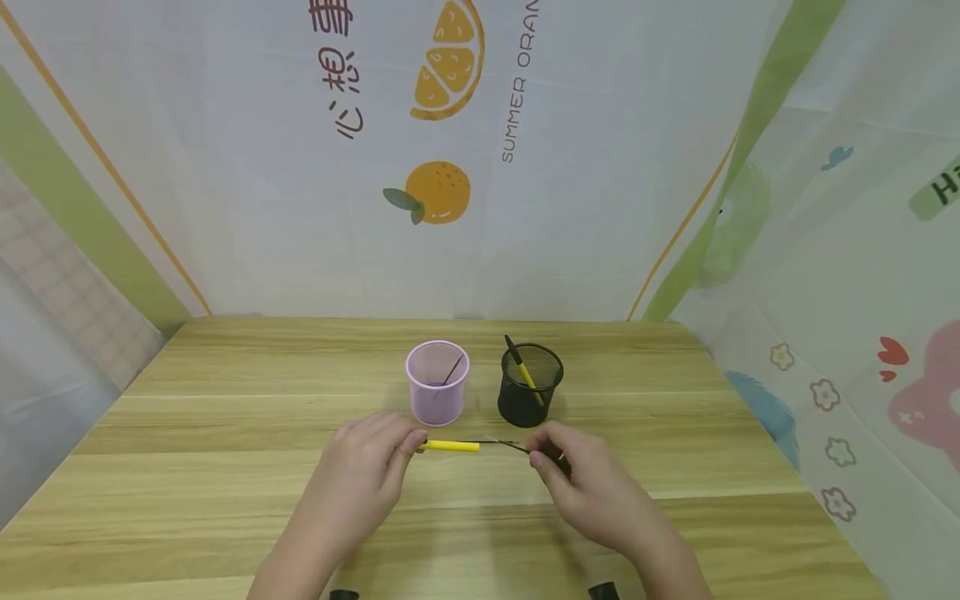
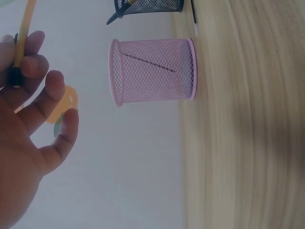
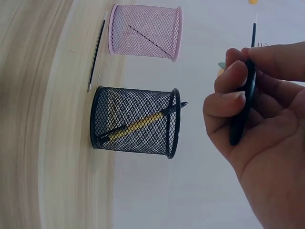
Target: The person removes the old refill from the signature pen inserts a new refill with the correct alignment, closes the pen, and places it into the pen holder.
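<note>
My left hand [image 1: 367, 458] pinches a yellow pen barrel [image 1: 453, 447] near its black end, which the left wrist view shows at the fingertips. Its other fingers curl loosely. Opposite, my right hand [image 1: 581, 475] grips a black pen section [image 3: 243, 112] between thumb and fingers, and a thin dark refill [image 3: 254, 33] sticks out of it toward the yellow barrel. The two parts are apart. On the table behind them lies another thin black refill [image 3: 96, 55], in front of the holders.
A pink mesh pen holder [image 1: 437, 408] with one thin dark stick inside stands behind my left hand. Right of it, a black mesh holder [image 1: 521, 408] contains a yellow-and-black pen [image 1: 525, 373]. A printed white curtain [image 1: 300, 250] hangs beyond the wooden table [image 1: 225, 400].
</note>
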Demonstrator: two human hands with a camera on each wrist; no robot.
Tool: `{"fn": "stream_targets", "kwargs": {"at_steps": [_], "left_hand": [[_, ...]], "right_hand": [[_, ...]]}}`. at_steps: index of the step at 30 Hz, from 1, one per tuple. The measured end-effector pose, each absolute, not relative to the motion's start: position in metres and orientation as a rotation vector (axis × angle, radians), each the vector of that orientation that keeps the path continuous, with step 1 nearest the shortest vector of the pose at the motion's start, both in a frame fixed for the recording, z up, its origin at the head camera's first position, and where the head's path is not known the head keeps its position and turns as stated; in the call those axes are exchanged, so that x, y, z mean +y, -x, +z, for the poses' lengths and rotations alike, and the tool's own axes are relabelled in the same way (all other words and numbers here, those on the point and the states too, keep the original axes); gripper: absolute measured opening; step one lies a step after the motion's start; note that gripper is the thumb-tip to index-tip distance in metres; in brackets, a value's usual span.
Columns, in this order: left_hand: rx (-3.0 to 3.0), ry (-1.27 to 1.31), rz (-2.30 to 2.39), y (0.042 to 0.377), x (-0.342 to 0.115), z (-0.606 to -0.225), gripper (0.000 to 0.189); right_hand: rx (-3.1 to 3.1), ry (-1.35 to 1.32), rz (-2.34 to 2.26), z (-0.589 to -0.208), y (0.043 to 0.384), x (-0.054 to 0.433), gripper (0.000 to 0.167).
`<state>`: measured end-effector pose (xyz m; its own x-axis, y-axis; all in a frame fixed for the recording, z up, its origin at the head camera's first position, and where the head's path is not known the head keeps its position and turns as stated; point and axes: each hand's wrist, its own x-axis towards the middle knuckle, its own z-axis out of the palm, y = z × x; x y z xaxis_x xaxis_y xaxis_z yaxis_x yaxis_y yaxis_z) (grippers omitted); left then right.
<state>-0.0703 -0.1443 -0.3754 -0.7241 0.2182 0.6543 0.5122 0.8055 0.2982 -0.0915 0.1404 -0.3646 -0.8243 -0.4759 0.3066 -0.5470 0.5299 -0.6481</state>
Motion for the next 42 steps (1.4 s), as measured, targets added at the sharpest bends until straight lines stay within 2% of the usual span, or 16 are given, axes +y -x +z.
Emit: {"fn": "stream_targets", "kwargs": {"at_steps": [16,30,37,42], "left_hand": [[-2.387,0.549,-0.611,0.069,-0.146,-0.376,0.008],[-2.423,0.541,-0.608,0.066,-0.147,-0.381,0.01],[-2.566,0.506,-0.586,0.062,-0.146,-0.392,0.017],[-2.745,0.423,-0.552,0.059,-0.157,-0.402,0.015]], "right_hand": [[-2.741,-0.844,1.125,-0.359,0.098,0.138,0.007],[-2.809,-0.989,1.001,-0.365,0.138,0.131,0.008],[-2.847,-1.003,0.907,-0.37,0.146,0.128,0.007],[-2.871,-1.01,0.898,-0.375,0.148,0.128,0.007]]}}
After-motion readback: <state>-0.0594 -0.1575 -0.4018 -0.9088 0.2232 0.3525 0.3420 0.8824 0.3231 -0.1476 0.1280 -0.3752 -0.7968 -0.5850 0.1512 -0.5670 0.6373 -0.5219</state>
